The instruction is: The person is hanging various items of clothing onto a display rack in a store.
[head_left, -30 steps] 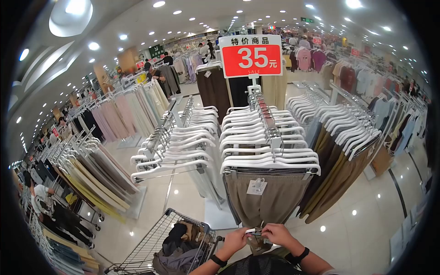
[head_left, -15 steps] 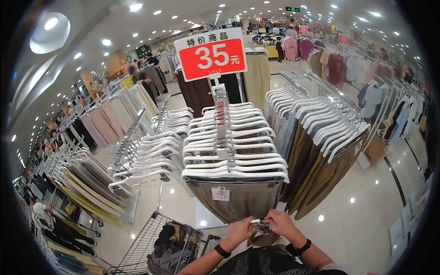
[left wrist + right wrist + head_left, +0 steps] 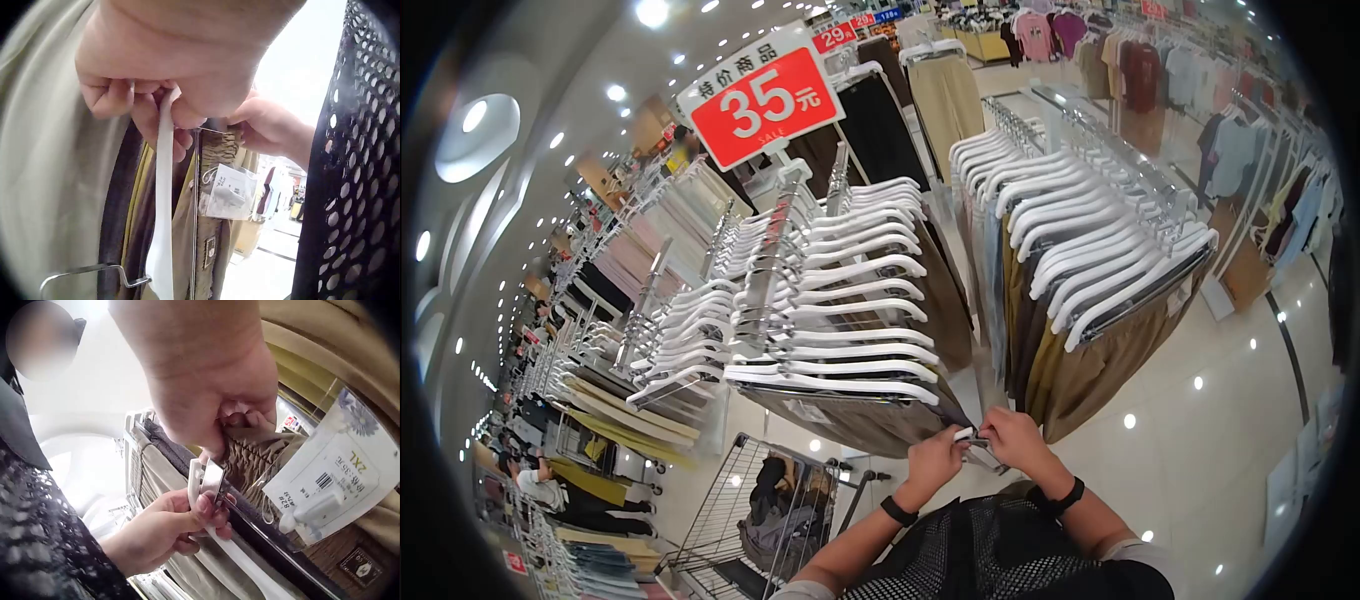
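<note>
My left hand [image 3: 935, 466] grips the end of a white hanger [image 3: 164, 206] with a thin metal rod alongside. In the right wrist view its thumb presses at a metal clip [image 3: 213, 477] on the hanger's end. My right hand [image 3: 1014, 442] pinches the gathered elastic waistband of brown trousers [image 3: 259, 450] right beside that clip. A 2XL price tag [image 3: 325, 481] in a clear sleeve hangs from the waistband, and a dark square label [image 3: 359, 565] is sewn on it. The hanger's hook [image 3: 87, 271] points left in the left wrist view.
Racks of trousers on white hangers [image 3: 840, 385] stand just ahead, with another row of hangers [image 3: 1100, 240] to the right. A red-and-white 35 sign [image 3: 765, 100] tops the rack. A wire cart [image 3: 710, 510] with dark clothes [image 3: 785, 530] stands at left. Tiled floor [image 3: 1170, 450] lies right.
The head view has turned right and tilted, so the rack and sign have shifted left. Both hands keep their hold at the hanger's end and waistband, now nearer the right-hand row.
</note>
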### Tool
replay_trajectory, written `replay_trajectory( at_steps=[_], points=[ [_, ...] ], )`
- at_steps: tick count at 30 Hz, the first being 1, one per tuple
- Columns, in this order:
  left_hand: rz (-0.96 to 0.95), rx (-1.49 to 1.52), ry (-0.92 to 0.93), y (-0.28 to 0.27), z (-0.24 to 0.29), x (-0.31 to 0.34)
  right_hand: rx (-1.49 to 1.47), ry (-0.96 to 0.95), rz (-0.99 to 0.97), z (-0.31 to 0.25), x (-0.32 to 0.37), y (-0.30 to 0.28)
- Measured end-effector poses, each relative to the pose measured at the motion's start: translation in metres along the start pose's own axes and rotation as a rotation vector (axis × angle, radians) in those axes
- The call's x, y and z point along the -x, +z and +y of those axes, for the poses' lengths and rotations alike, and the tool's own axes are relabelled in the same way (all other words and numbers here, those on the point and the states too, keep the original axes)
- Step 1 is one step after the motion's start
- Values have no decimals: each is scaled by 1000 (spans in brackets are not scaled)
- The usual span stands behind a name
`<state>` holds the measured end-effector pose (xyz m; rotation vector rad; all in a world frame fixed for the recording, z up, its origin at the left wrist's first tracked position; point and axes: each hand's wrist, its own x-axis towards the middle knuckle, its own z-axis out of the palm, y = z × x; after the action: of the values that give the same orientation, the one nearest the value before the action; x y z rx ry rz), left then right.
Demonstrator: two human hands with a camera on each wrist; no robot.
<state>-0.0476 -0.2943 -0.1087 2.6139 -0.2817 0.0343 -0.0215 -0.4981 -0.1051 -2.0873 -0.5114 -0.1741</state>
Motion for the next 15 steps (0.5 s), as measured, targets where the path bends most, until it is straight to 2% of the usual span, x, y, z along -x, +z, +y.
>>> replay_trajectory(
  at_steps=[4,7,10,15],
  points=[
    [13,-46,-41,10,0,1,15,47,-58,7,5,-15],
    [9,-29,-65,21,-11,4,69,12,-95,11,7,-9],
    [-41,-50,-90,25,-10,8,64,6,-79,17,9,1],
    [-92,-77,-99,11,-13,12,-7,101,-50,9,4,12]
  ],
)
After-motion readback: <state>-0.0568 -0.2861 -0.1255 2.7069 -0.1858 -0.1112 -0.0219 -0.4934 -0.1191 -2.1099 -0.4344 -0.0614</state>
